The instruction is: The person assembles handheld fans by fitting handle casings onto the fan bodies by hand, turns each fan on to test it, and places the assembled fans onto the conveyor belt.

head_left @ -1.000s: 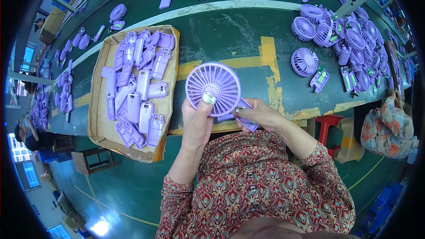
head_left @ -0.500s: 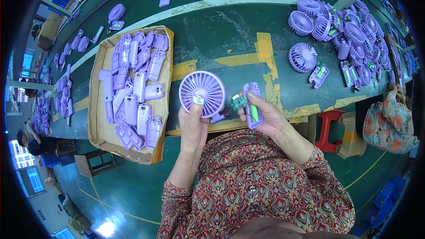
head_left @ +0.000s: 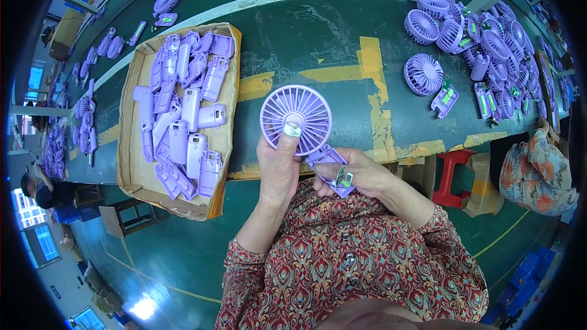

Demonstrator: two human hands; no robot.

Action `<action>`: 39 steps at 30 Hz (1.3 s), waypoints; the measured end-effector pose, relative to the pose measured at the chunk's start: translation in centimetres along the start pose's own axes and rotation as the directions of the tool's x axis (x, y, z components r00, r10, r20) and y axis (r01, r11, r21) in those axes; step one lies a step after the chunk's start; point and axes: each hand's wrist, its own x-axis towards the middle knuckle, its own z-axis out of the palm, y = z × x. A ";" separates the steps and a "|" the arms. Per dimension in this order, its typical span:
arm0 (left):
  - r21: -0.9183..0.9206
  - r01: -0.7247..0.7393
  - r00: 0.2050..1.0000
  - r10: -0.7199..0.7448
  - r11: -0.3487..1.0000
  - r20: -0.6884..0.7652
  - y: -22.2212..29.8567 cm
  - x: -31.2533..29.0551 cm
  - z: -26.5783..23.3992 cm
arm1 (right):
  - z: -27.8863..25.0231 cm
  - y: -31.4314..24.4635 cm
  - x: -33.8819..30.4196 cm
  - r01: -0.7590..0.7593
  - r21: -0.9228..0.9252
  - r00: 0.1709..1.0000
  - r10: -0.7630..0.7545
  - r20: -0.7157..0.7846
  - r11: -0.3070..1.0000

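Note:
A round purple fan head point(head_left: 312, 107) faces up in my left hand point(head_left: 279, 168), whose thumb presses on the pale hub while the fingers stay behind it. Just below and right of it, my right hand point(head_left: 358, 174) is closed around an open purple handle shell point(head_left: 327, 154). A small green circuit board point(head_left: 343, 178) shows by that hand's fingers, over the shell. The shell's upper end lies right at the lower rim of the fan head; whether the two are joined I cannot tell.
To the left, a cardboard tray point(head_left: 124, 165) holds many purple handle covers point(head_left: 178, 140). A heap of purple fans point(head_left: 495, 46) lies at the right, with a single fan point(head_left: 423, 74) nearer. A red stool point(head_left: 449, 178) and a person's patterned sleeve point(head_left: 538, 165) are beyond the table edge.
My right hand has brought the shell left and tilted it against the fan head's lower rim. The circuit board now shows near my fingers. The fan head sits slightly farther right.

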 end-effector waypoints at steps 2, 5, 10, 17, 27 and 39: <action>0.006 -0.003 1.000 0.003 1.000 -0.015 -0.5 0.0 -0.2 | 0.3 -0.2 0.0 0.054 -0.061 0.997 -0.057 -0.053 0.997; 0.004 0.007 0.999 -0.007 1.000 -0.037 -0.7 -0.1 -0.2 | 0.9 -0.4 -0.1 0.086 -0.090 0.991 -0.094 -0.093 0.992; -0.065 0.036 0.999 -0.039 0.997 -0.035 -1.1 -0.1 -0.1 | 1.5 0.0 0.1 0.202 -0.180 0.970 -0.222 -0.096 0.963; -0.045 0.059 0.998 -0.061 0.997 -0.033 -1.1 -0.4 0.3 | 1.5 0.0 0.1 0.242 -0.305 0.950 -0.288 -0.116 0.921; 0.812 -0.385 0.896 0.390 0.440 0.213 1.0 -0.1 -0.9 | -0.9 -0.5 1.7 0.182 -0.467 0.873 -0.361 -0.328 0.865; 0.541 -0.083 0.972 -0.052 0.837 0.231 -1.1 -0.3 -0.6 | -2.1 -0.4 2.5 0.188 -0.375 0.891 -0.318 -0.324 0.908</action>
